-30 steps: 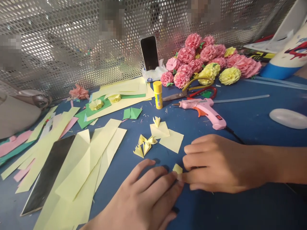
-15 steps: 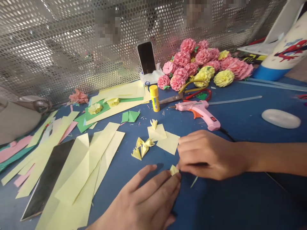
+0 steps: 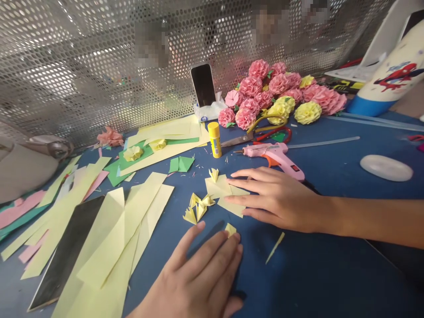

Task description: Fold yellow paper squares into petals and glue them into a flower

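My left hand (image 3: 202,274) lies with its fingers spread on the blue table, the fingertips over a small folded yellow paper (image 3: 231,229). My right hand (image 3: 278,198) is stretched out flat, its fingertips over the pale yellow squares (image 3: 218,185), holding nothing. One small folded yellow piece (image 3: 213,175) rests on the upper square. Several more folded yellow pieces (image 3: 198,206) sit in a cluster left of the squares. A thin yellow paper strip (image 3: 274,248) lies below my right hand.
Behind my right hand are a pink glue gun (image 3: 281,159), scissors (image 3: 241,139) and a yellow glue stick (image 3: 215,141). Pink and yellow paper flowers (image 3: 261,92) and a propped phone (image 3: 203,85) stand farther back. Long yellow strips (image 3: 115,247) cover the left side.
My right hand has opened and moved off the small folded paper, up onto the squares. My left hand has shifted slightly left with the folded paper. The thin strip is now more exposed.
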The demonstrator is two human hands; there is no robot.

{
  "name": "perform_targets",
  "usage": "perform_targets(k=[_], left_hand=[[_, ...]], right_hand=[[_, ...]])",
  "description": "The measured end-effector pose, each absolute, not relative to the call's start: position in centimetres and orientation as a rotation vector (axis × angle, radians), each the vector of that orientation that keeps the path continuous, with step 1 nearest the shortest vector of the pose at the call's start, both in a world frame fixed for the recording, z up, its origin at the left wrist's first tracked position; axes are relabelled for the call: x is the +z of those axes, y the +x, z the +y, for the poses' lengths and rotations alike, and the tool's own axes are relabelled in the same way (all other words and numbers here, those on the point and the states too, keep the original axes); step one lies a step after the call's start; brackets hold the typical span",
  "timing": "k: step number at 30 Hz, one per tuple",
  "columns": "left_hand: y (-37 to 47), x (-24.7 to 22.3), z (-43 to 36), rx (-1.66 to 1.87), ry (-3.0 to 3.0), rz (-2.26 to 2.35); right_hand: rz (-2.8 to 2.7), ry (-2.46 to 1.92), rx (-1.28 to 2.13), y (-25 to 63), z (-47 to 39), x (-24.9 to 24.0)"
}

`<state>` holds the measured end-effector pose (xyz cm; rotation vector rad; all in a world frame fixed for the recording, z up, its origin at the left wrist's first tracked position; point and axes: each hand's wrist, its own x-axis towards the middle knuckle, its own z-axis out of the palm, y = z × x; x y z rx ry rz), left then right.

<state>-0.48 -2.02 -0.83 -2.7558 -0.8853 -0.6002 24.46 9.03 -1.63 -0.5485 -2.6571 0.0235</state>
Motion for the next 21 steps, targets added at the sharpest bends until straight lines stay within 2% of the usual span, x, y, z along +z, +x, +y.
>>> perform_targets(k=[9,21], left_hand=[[-0.67,-1.09,-1.42,-0.632,-2.446,-1.198],[-0.77,-1.35,-1.38,-0.649,-2.472,-1.162]], right_hand=[[-2.636,-0.441,0.005,24.65,9.1,-1.63],[-2.656,-0.531,-0.065,24.35,8.86,-1.82]])
